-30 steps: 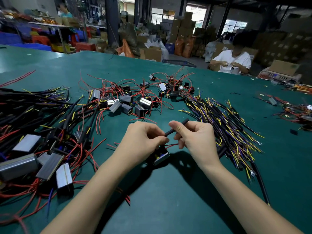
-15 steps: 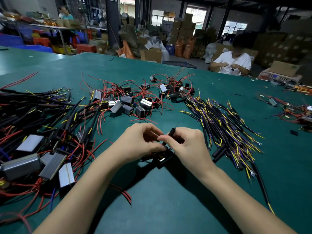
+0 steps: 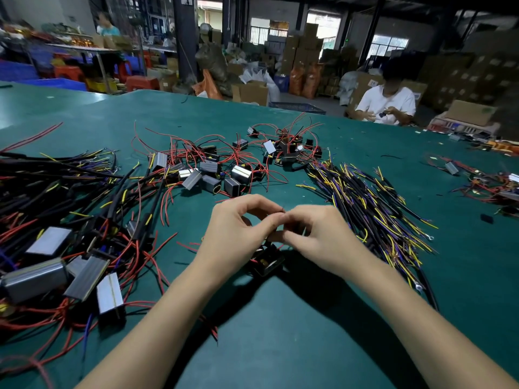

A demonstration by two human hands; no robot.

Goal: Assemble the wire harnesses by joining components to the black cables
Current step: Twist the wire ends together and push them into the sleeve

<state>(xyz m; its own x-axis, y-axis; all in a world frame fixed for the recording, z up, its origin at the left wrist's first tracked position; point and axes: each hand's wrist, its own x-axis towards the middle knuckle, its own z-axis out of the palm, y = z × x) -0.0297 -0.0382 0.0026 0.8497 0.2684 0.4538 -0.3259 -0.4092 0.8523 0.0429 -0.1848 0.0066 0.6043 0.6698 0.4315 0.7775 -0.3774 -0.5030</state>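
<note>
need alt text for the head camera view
Left hand and right hand meet fingertip to fingertip, pinching a small black component above a green table. Black cables lie right, grey modules left.

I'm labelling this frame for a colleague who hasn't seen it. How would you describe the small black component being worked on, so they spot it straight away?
Start at the green table and find the two bare hands meeting at its centre. The black component sits just below where the left hand and right hand meet. Unlike the silver-topped modules heaped beyond and to the left, it lies alone, with a yellow mark on its face.
</note>
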